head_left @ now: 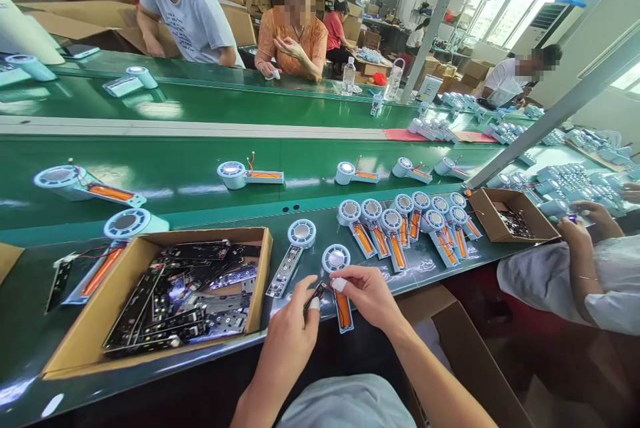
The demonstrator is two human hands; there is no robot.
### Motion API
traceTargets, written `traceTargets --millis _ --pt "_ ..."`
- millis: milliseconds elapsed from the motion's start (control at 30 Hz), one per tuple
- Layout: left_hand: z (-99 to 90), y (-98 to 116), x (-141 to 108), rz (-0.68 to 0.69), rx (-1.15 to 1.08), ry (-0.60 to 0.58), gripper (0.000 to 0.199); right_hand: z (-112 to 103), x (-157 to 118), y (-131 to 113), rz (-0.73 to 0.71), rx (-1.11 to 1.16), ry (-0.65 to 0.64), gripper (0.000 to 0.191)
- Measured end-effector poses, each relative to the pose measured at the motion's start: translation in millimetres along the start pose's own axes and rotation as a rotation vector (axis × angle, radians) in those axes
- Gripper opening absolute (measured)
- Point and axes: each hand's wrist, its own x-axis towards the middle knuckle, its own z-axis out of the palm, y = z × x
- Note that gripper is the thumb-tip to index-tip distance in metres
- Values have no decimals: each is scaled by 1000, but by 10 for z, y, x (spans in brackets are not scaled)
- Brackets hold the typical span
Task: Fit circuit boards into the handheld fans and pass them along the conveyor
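A light blue fan half with a round head and an orange battery in its handle (339, 287) lies on the green bench in front of me. My right hand (367, 293) pinches its handle near the top. My left hand (290, 335) holds a small black circuit board (316, 295) by its end, right beside the handle. White tape wraps one fingertip on each hand. Just left lies another fan half with a board in its handle (293, 253).
A cardboard box of black circuit boards (183, 295) sits at my left. Several fan halves with orange batteries (407, 228) lie in rows to the right, others ride the green conveyor (190, 178). A co-worker's hands (580, 228) and a small box (515, 215) are at right. People sit opposite.
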Motion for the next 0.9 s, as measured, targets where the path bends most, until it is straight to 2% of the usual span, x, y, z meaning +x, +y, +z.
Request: traceTargets --millis 200,300,400,567,700,800,900 --pt "3 37 20 4 -63 26 32 -26 12 -56 -23 19 -83 24" --pt "-22 80 22 1 -95 11 29 -39 6 -79 -35 -24 -85 19" --pt "-43 117 21 -7 -144 6 26 -48 -10 -143 -100 -226 -39 5" --pt "-37 107 -2 51 -119 37 26 -24 -33 -257 -275 -618 -25 20" --pt "43 47 -71 177 18 128 31 29 -44 -229 -385 -826 -14 21" --pt "77 12 -94 280 61 177 36 30 -33 -206 -400 -775 -20 20" --pt "4 -1 -40 321 12 116 36 -31 7 -224 -342 -591 -76 20"
